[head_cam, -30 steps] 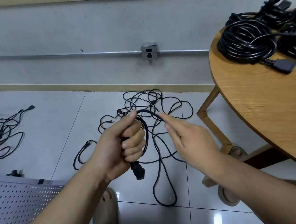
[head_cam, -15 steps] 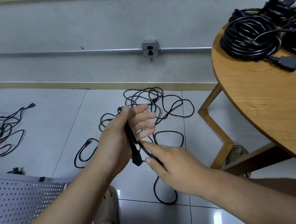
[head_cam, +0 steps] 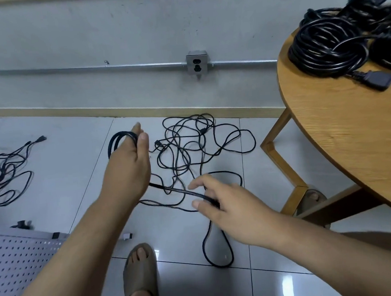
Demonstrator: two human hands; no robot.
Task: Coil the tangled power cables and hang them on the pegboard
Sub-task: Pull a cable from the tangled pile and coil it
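Status: we saw the left hand (head_cam: 127,168) raised over the tiled floor (head_cam: 51,158), back of the hand toward the camera, holding a small bundle of loops (head_cam: 119,133) of the black cable (head_cam: 181,191). The loops stuck out up-left past the knuckles. Thumb (head_cam: 143,141) and forefinger were extended close together, with the loops passing at their base. The other left fingers were hidden behind the hand, so we couldn't tell how they lay.

From under the left palm the cable ran as 1 straight stretch down-right to the right hand (head_cam: 230,203). There the thumb and fingers were loosely curled round it, with the forefinger lifted a little off. Below the right hand a long narrow loop (head_cam: 221,265) lay on the tiles and looked continuous with the held cable.

The floor tangle (head_cam: 190,148) sat beyond both hands, near the wall. We couldn't tell which of its strands joined the held cable. A 2nd tangle (head_cam: 4,175) lay well apart at far left.

Coiled cables (head_cam: 328,46) were piled on the round wooden table (head_cam: 352,160) at right, with 1 plug end (head_cam: 379,81) resting on the tabletop just beside them. The pegboard (head_cam: 17,264), perforated grey metal, showed only a corner at bottom left.

A wall socket (head_cam: 197,65) sat on a metal conduit (head_cam: 91,68). 1 sandalled foot (head_cam: 141,278) was between the forearms, and another foot (head_cam: 311,199) was beside the table leg.
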